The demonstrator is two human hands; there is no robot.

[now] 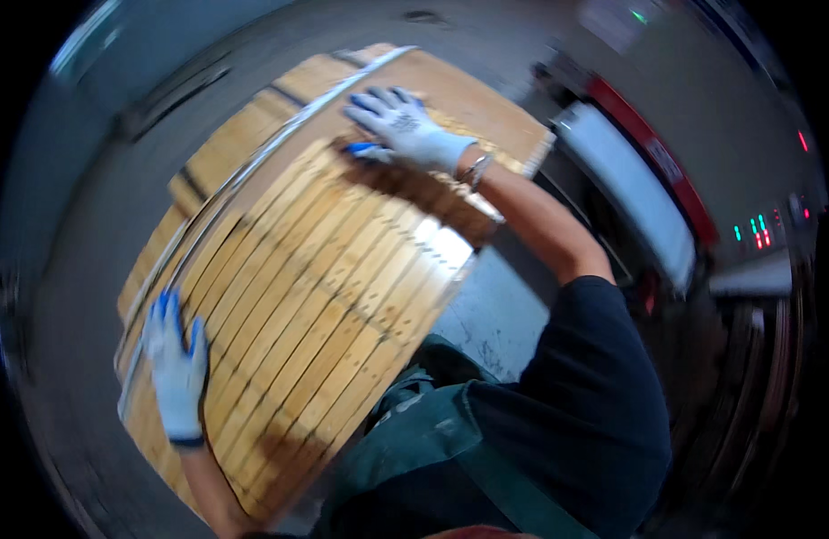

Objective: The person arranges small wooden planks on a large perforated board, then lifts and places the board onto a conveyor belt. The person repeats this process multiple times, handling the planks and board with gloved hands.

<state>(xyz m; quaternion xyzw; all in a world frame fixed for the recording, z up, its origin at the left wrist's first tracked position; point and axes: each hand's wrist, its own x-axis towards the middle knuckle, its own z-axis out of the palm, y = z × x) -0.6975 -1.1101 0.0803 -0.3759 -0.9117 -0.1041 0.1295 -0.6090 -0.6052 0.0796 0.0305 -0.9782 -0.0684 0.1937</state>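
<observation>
Narrow pale wooden slats lie side by side in a wide row in front of me, with dark marks across them. My left hand, in a white glove with blue fingertips, rests at the left ends of the slats with its fingers stretched out. My right hand, gloved alike, reaches over the far side of the row. Its fingers are spread above a brown board, next to the far slat ends. Neither hand has its fingers wrapped round anything. Motion blur hides whether the right palm touches the wood.
A shiny metal strip runs along the far left of the slats, with more wooden pieces beyond it. At the right stands a machine with a red bar, a pale panel and lit displays. Grey floor shows at the left.
</observation>
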